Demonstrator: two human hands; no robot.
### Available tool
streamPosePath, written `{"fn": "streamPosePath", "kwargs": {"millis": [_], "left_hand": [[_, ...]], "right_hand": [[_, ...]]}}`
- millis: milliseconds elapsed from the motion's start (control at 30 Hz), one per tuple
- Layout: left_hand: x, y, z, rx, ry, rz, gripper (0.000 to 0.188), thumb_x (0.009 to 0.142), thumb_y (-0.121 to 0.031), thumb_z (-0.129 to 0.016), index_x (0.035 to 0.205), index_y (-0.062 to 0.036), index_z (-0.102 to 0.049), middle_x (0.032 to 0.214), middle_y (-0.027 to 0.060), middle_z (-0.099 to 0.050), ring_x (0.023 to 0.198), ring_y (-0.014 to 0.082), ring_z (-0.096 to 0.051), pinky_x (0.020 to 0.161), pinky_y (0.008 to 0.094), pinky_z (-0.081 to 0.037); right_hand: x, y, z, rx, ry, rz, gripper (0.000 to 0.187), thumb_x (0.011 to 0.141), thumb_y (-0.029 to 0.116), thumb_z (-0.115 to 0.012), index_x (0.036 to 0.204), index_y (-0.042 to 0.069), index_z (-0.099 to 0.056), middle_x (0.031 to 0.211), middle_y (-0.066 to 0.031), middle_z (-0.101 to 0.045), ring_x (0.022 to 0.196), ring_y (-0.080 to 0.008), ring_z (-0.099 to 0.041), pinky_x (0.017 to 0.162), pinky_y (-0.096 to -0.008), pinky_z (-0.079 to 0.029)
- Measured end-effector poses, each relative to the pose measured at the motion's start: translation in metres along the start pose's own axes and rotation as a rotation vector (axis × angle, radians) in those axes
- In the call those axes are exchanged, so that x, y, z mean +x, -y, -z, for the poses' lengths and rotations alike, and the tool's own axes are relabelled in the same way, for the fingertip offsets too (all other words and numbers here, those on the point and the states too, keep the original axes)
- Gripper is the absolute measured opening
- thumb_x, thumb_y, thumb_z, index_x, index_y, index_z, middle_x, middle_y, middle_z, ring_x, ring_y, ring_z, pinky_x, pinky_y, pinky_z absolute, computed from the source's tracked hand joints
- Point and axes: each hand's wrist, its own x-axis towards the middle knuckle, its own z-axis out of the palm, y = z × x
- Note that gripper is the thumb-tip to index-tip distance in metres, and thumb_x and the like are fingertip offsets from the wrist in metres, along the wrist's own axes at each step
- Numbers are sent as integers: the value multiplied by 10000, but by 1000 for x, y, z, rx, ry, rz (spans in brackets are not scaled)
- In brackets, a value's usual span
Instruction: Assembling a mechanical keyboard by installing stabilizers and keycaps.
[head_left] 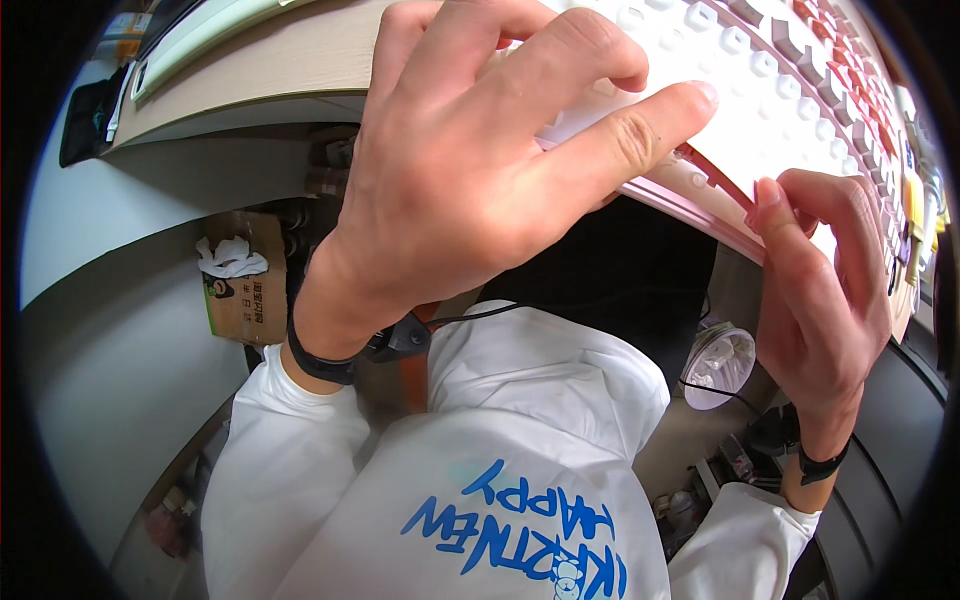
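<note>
The left hand (460,190) is half open above the white keyboard (738,130), thumb stretched rightward; its hold I cannot tell. The right hand (825,290) is curled, thumb and forefinger at the right end of a long red bar (718,176), near keyboard edge; its grip is unclear. Left, a brown carton (250,305) bears crumpled tissue (232,258); right, a bin (722,368) has a plastic liner.

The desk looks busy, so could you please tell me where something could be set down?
A bare patch of desk lies left of the left hand, between the long pale bar and the desk's front edge. Farther right, the keyboard and right hand crowd it.
</note>
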Motion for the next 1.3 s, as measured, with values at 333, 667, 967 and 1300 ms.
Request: {"fn": "streamPosePath", "kwargs": {"millis": [333, 667, 967, 1300], "left_hand": [[-2, 4, 0, -54, -7, -17, 572, 535, -210, -877, 1101, -150, -821, 1031, -9, -665, 918, 208, -573, 758, 346, -481], [-9, 31, -25, -118, -247, -181, 432, 648, -217, -855, 1072, -144, -822, 949, -23, -684, 893, 167, -550, 797, 308, -417], [0, 9, -3, -136, -186, -111, 426, 672, -213, -844, 1092, -140, -820, 960, -21, -682, 885, 166, -558, 789, 310, -429], [-1, 5, 4, -66, -1, -16, 550, 528, -217, -869, 1069, -128, -823, 1022, -1, -693, 907, 215, -581, 777, 354, -495]], "right_hand": [[0, -5, 4, 3, 28, 34, 418, 734, -213, -696, 1123, -61, -678, 977, -196, -654, 821, -293, -643, 700, -360, -527], [1, -8, 6, -56, 40, 53, 409, 761, -190, -710, 1141, -41, -673, 989, -192, -660, 846, -299, -664, 709, -365, -543], [1, -6, 8, -85, 36, 79, 382, 755, -131, -747, 1121, -46, -682, 990, -193, -662, 849, -304, -644, 689, -368, -530], [5, -3, 4, -118, -2, 115, 306, 710, -104, -777, 998, -80, -678, 926, -181, -656, 782, -297, -622, 665, -367, -498]]}}
